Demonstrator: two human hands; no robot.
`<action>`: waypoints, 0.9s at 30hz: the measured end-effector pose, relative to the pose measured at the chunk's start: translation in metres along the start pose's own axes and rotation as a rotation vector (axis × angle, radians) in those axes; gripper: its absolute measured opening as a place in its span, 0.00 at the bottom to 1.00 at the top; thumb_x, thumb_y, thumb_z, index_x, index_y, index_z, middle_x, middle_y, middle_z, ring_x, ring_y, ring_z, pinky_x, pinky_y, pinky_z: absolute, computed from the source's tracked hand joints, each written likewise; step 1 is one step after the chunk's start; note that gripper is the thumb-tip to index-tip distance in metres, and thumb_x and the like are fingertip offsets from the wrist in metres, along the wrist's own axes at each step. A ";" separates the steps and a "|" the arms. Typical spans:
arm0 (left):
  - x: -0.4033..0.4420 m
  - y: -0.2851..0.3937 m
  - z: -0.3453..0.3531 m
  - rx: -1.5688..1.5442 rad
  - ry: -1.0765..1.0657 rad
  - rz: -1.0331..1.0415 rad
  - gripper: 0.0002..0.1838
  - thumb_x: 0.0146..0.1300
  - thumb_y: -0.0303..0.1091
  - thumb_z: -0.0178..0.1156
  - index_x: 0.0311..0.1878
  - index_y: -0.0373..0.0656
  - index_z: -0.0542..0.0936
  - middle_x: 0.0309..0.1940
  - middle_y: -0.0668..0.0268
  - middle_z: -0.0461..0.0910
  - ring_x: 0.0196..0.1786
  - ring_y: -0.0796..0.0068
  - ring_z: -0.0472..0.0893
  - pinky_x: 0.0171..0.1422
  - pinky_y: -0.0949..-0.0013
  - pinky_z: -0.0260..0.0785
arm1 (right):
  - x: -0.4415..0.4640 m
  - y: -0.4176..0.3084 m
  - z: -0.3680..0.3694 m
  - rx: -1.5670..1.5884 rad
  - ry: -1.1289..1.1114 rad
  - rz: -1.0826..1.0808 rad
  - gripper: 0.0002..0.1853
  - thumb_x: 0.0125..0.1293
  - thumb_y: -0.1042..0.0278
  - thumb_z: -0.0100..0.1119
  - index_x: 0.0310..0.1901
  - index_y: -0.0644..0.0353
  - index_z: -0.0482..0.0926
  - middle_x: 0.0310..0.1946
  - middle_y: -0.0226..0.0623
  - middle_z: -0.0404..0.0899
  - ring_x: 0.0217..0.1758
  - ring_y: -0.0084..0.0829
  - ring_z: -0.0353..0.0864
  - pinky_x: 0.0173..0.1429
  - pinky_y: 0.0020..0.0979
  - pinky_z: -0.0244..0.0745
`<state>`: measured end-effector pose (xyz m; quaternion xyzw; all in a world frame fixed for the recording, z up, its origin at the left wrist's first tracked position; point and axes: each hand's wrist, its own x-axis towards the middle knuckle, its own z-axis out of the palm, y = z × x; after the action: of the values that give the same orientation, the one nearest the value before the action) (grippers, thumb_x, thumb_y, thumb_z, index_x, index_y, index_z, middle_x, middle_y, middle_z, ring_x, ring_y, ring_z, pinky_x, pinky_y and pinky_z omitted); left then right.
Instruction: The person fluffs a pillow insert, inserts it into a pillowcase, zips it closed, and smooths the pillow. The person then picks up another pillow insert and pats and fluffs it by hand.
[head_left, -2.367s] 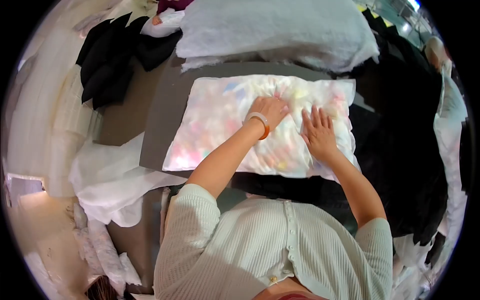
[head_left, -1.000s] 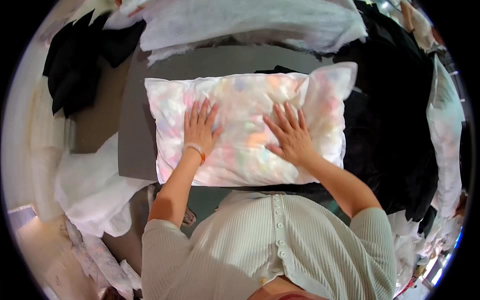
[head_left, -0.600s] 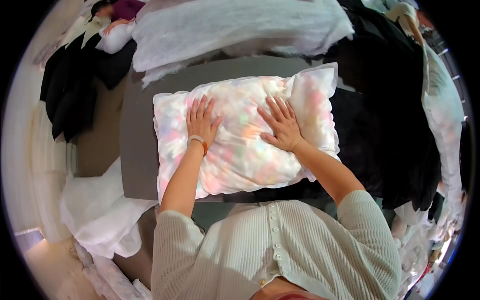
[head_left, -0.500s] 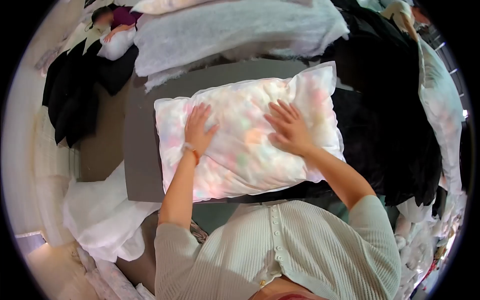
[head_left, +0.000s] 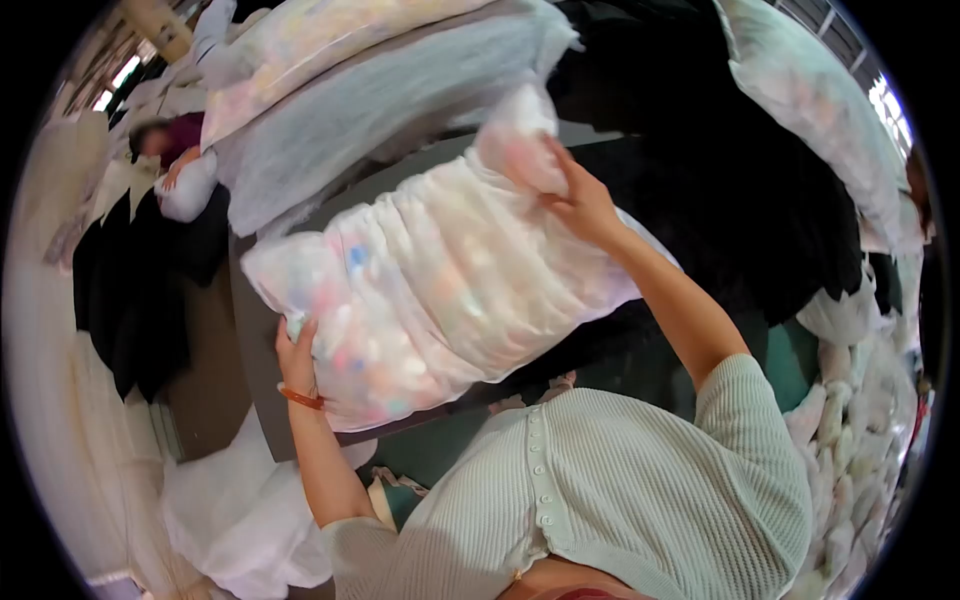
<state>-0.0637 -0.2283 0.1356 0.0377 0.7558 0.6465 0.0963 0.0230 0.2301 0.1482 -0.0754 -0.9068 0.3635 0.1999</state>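
Note:
A plump white pillow (head_left: pixel 450 270) with pastel coloured bits showing through its cover is tilted, its right end higher in the view. My left hand (head_left: pixel 297 358), with a white and an orange bangle at the wrist, grips its left edge near the lower corner. At the pillow's right end my right hand (head_left: pixel 582 195) is closed on the cover, thumb and fingers pinching the bunched fabric. Folds run across the pillow's middle. Beneath it lies the grey table top (head_left: pixel 262 385).
Behind the table lie a thick white wadding slab (head_left: pixel 370 125) and another pastel pillow (head_left: pixel 320 50). Black fabric (head_left: pixel 700 190) covers the right side; black pieces (head_left: pixel 135 290) hang at left. A person (head_left: pixel 180 140) holds a white bundle at upper left. White sheeting (head_left: pixel 240 510) drapes lower left.
Both hands have moved from lying flat on the pillow to gripping its two ends. The pillow has tilted, with its right end raised, and creased in the middle. The whole view has turned.

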 end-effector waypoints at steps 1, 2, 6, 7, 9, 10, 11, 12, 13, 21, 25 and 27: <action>-0.010 0.039 0.029 -0.016 0.009 0.170 0.28 0.63 0.38 0.66 0.62 0.33 0.72 0.52 0.64 0.78 0.52 0.72 0.76 0.59 0.68 0.67 | -0.004 -0.026 -0.003 -0.100 0.001 -0.093 0.46 0.52 0.65 0.67 0.73 0.37 0.57 0.57 0.47 0.73 0.54 0.52 0.76 0.56 0.46 0.72; -0.018 0.068 0.058 0.179 0.071 0.340 0.27 0.61 0.34 0.66 0.61 0.32 0.72 0.52 0.61 0.78 0.52 0.69 0.78 0.59 0.67 0.68 | -0.010 -0.055 -0.009 -0.091 -0.016 -0.116 0.41 0.54 0.61 0.67 0.71 0.39 0.61 0.54 0.49 0.73 0.52 0.53 0.77 0.55 0.47 0.72; -0.052 0.101 0.174 0.617 -0.032 0.796 0.29 0.51 0.27 0.69 0.59 0.32 0.73 0.51 0.51 0.79 0.51 0.55 0.81 0.56 0.60 0.73 | -0.042 -0.097 -0.022 0.091 -0.091 0.047 0.28 0.60 0.46 0.57 0.60 0.46 0.70 0.51 0.62 0.70 0.50 0.62 0.75 0.58 0.48 0.72; -0.062 0.099 0.196 0.700 -0.130 0.905 0.32 0.48 0.26 0.70 0.59 0.33 0.73 0.50 0.49 0.80 0.50 0.54 0.82 0.56 0.59 0.73 | -0.048 -0.087 -0.024 0.097 -0.189 0.106 0.32 0.62 0.46 0.55 0.65 0.51 0.66 0.60 0.64 0.66 0.60 0.62 0.70 0.66 0.47 0.66; -0.083 0.103 0.238 0.673 -0.210 1.030 0.32 0.47 0.27 0.69 0.59 0.35 0.72 0.46 0.51 0.80 0.49 0.51 0.80 0.51 0.56 0.75 | -0.066 -0.061 -0.030 0.259 -0.111 0.130 0.34 0.67 0.50 0.52 0.71 0.55 0.60 0.71 0.55 0.56 0.75 0.53 0.52 0.76 0.43 0.49; -0.087 0.105 0.251 0.642 -0.246 1.068 0.32 0.46 0.27 0.69 0.59 0.36 0.72 0.46 0.52 0.80 0.48 0.52 0.80 0.51 0.56 0.75 | -0.079 -0.070 -0.049 0.318 -0.106 0.181 0.37 0.69 0.51 0.49 0.74 0.60 0.53 0.75 0.52 0.50 0.78 0.46 0.46 0.79 0.41 0.41; -0.089 0.108 0.261 0.612 -0.275 1.099 0.33 0.45 0.27 0.69 0.58 0.36 0.72 0.45 0.53 0.80 0.47 0.53 0.80 0.51 0.56 0.75 | -0.093 -0.063 -0.050 0.479 0.045 0.139 0.38 0.71 0.49 0.47 0.73 0.65 0.52 0.75 0.48 0.50 0.78 0.42 0.46 0.79 0.39 0.42; -0.092 0.119 0.269 0.565 -0.328 1.100 0.32 0.44 0.26 0.70 0.57 0.37 0.72 0.45 0.54 0.80 0.47 0.53 0.80 0.50 0.57 0.75 | -0.102 -0.060 -0.072 0.486 0.049 0.108 0.40 0.69 0.46 0.49 0.73 0.66 0.52 0.75 0.47 0.50 0.78 0.40 0.46 0.79 0.39 0.42; -0.093 0.126 0.281 0.482 -0.366 1.099 0.33 0.43 0.26 0.69 0.57 0.37 0.72 0.45 0.54 0.80 0.47 0.52 0.80 0.50 0.56 0.75 | -0.112 -0.057 -0.094 0.493 0.053 0.077 0.43 0.68 0.43 0.51 0.73 0.67 0.53 0.74 0.45 0.51 0.78 0.39 0.46 0.79 0.39 0.41; -0.123 0.100 0.407 -0.090 -0.708 0.816 0.41 0.53 0.28 0.64 0.71 0.36 0.58 0.52 0.44 0.74 0.56 0.45 0.74 0.61 0.54 0.67 | -0.145 0.004 -0.180 -0.112 0.265 0.329 0.24 0.64 0.54 0.57 0.57 0.60 0.78 0.57 0.54 0.73 0.64 0.51 0.64 0.69 0.43 0.58; -0.098 0.071 0.437 -0.009 -0.711 0.890 0.39 0.57 0.30 0.63 0.71 0.35 0.60 0.56 0.44 0.73 0.57 0.51 0.75 0.62 0.58 0.67 | -0.141 0.073 -0.158 -0.645 0.400 0.134 0.18 0.64 0.61 0.56 0.54 0.57 0.79 0.56 0.61 0.71 0.59 0.58 0.69 0.63 0.47 0.63; -0.075 0.084 0.414 -0.111 -1.027 0.721 0.28 0.62 0.32 0.63 0.65 0.37 0.72 0.55 0.50 0.77 0.54 0.62 0.78 0.59 0.63 0.69 | -0.136 0.081 -0.156 -0.618 0.499 0.045 0.18 0.66 0.61 0.56 0.54 0.60 0.79 0.55 0.60 0.72 0.60 0.58 0.68 0.65 0.47 0.62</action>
<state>0.0846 0.1728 0.1651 0.5907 0.5182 0.5762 0.2249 0.2109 0.3482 0.1531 -0.2379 -0.8951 0.0481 0.3741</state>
